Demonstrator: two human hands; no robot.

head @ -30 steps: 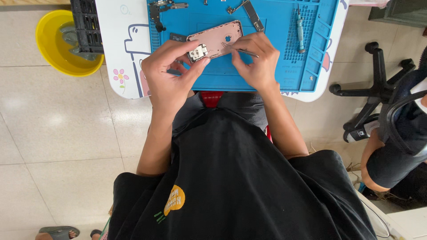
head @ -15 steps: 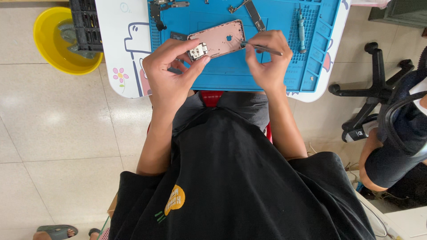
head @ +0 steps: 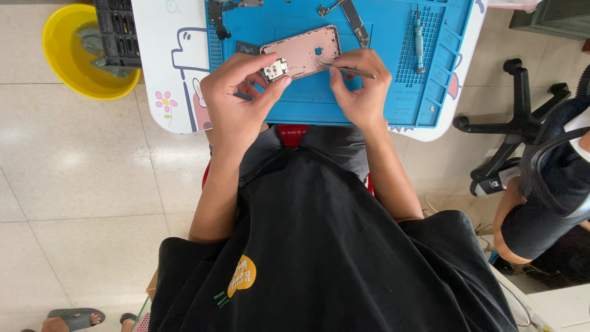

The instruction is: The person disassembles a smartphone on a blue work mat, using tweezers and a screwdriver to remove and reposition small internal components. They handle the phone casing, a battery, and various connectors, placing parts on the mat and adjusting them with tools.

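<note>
Left hand [head: 236, 98] pinches a small metal part [head: 275, 69] at the pink phone shell [head: 304, 50]. Right hand [head: 362, 86] grips tweezers [head: 344, 67], tips on the shell, over the blue mat [head: 369, 37].

No packages, signs or lit screens show. The only label-like mark is a round orange-yellow emblem [head: 242, 276] with green strokes on the black shirt [head: 319, 246].

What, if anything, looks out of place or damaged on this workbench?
Nothing stands out. The pink phone housing lies open on the blue mat; the left hand holds a small metal part, the right hand holds tweezers. Loose parts lie scattered along the mat's far edge.
</note>
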